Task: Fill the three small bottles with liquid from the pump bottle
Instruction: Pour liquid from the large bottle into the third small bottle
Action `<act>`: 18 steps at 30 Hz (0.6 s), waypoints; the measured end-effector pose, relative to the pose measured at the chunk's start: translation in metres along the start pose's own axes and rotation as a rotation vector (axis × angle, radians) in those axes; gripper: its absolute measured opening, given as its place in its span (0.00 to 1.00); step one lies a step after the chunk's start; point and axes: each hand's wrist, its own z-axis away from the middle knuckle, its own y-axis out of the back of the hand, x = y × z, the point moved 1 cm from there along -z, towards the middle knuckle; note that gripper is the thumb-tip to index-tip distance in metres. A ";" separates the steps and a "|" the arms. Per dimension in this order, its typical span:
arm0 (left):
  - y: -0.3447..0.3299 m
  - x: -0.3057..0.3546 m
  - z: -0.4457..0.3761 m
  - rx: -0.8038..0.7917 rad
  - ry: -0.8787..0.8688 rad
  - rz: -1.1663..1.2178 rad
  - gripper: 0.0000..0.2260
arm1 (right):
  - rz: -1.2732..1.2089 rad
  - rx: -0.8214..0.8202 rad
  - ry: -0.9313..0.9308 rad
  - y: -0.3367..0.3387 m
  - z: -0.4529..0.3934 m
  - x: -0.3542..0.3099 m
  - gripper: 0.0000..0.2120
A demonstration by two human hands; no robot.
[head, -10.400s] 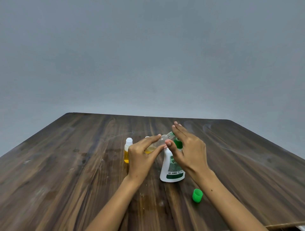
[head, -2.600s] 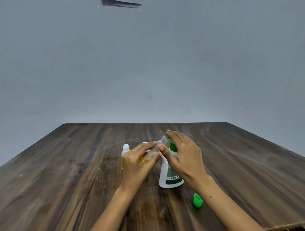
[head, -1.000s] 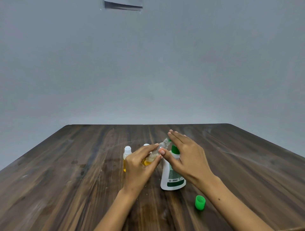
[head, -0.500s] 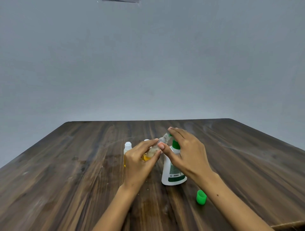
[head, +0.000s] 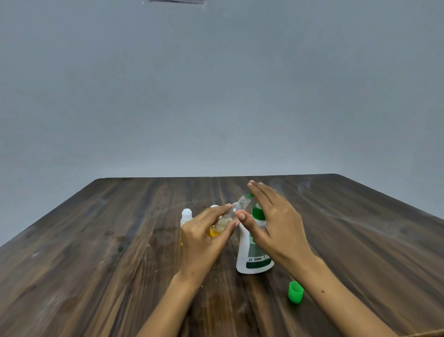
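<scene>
Left hand [head: 204,238] pinched tilted clear small bottle [head: 230,215], part-filled yellow; right hand [head: 271,221], fingers straight, had lifted slightly on white green-topped pump bottle [head: 253,255] — another pump stroke likely due.

A dark wooden bench [head: 101,259] with streaky grain fills the lower part of the view, its far edge straight and its far corners rounded. Pale smears mark its right side. Behind it rises a plain grey wall [head: 216,96], evenly lit. A dark strip [head: 176,1] shows at the top edge.
</scene>
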 end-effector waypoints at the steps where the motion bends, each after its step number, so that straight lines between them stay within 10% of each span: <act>1: 0.000 0.001 0.000 0.003 -0.003 0.003 0.15 | -0.011 0.002 0.005 -0.001 0.001 0.001 0.41; 18: 0.000 0.000 0.000 -0.010 0.001 -0.010 0.15 | -0.001 0.055 -0.014 -0.006 0.004 -0.002 0.38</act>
